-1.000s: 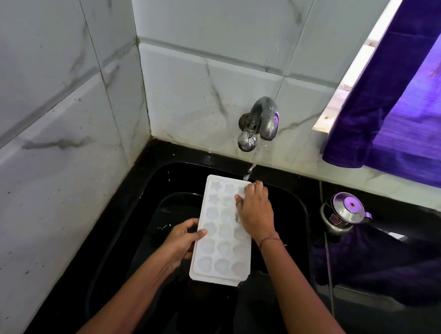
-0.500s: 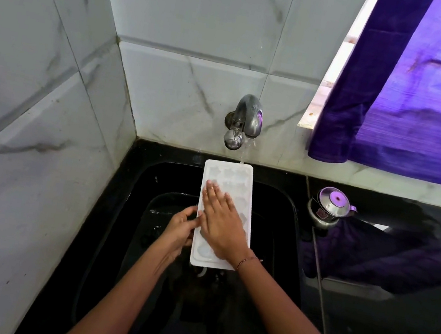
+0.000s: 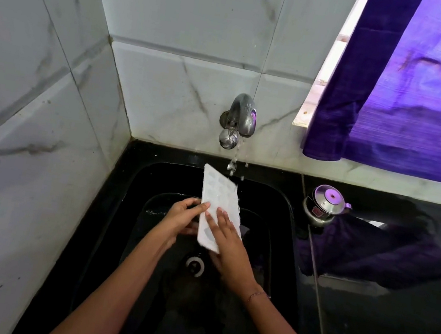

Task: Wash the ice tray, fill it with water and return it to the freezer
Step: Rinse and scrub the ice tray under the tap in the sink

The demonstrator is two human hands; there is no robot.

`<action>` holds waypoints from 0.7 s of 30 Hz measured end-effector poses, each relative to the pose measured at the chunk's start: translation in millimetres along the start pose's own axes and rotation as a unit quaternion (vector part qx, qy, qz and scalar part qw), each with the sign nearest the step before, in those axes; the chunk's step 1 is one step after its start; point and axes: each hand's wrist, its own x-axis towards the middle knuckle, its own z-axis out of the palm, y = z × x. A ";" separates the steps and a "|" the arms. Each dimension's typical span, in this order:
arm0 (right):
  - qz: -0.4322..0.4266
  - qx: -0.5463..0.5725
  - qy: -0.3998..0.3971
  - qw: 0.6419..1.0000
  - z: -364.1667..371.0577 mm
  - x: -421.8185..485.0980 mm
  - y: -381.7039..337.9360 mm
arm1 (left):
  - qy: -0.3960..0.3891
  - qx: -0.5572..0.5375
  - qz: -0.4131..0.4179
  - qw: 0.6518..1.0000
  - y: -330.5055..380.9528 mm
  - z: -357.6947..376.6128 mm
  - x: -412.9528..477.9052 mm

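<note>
The white ice tray [image 3: 219, 195] with shaped moulds hangs tilted over the black sink [image 3: 280, 206], its right side tipped down. Water falls from the steel tap [image 3: 240, 117] onto its far end and spills off the right edge. My left hand [image 3: 180, 218] grips the tray's left edge, thumb on top. My right hand [image 3: 226, 239] lies on the moulds at the near end with fingers straight.
The sink drain [image 3: 195, 264] lies below the hands. A small steel kettle [image 3: 324, 203] stands on the wet black counter [image 3: 393, 312] to the right. A purple curtain [image 3: 429, 99] hangs at the upper right. White marble tile walls close in the left and back.
The tray has tipped from flat to tilted right, and water runs off it. My right hand has slid from the far end toward the near end. The left hand keeps its hold.
</note>
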 end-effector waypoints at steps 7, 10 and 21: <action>0.162 0.396 0.138 0.893 -21.2 17.2 -9.9 | 0.092 0.275 0.071 0.954 19.5 15.9 29.9; 0.226 0.491 0.172 0.824 -30.6 27.1 -8.6 | 0.122 0.382 0.129 0.907 31.0 29.0 28.4; 0.317 0.503 0.101 0.797 -47.4 60.0 4.5 | 0.020 0.357 0.281 0.890 71.5 74.3 24.1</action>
